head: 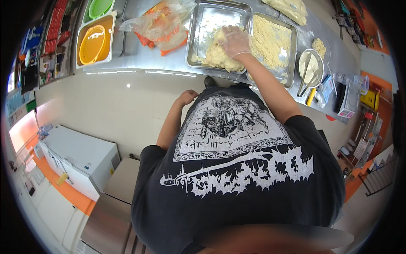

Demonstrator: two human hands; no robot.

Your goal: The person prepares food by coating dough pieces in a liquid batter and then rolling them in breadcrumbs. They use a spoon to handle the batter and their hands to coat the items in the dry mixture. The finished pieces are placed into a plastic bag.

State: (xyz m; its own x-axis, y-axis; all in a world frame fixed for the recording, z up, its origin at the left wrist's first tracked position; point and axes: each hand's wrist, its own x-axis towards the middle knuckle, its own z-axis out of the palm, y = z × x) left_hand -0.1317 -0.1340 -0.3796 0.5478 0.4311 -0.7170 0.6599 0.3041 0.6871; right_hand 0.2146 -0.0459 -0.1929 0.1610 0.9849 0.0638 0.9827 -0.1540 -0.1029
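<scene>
My right hand (234, 41), in a clear plastic glove, grips the top of a mound of pale yellow dough (225, 60), its fingers curled into it. The dough lies in the near right part of a steel tray (203, 38) on the steel worktable. My left hand (189, 96) is bare and hangs low by my side, close to the hem of my dark printed T-shirt (234, 123). Its fingers are partly bent and their inner side is hidden. Against the first tray's right side stands a second steel tray (288, 81) with crumbly yellow dough (269, 41) spread in it.
Left of the trays lies a crumpled plastic bag (161, 28), then a pan with an orange basket (92, 44). To the right are a bowl of white cream (311, 68) with metal tongs (306, 74), a yellow-handled tool (311, 96) and a box (349, 98). Bagged dough (288, 11) lies behind.
</scene>
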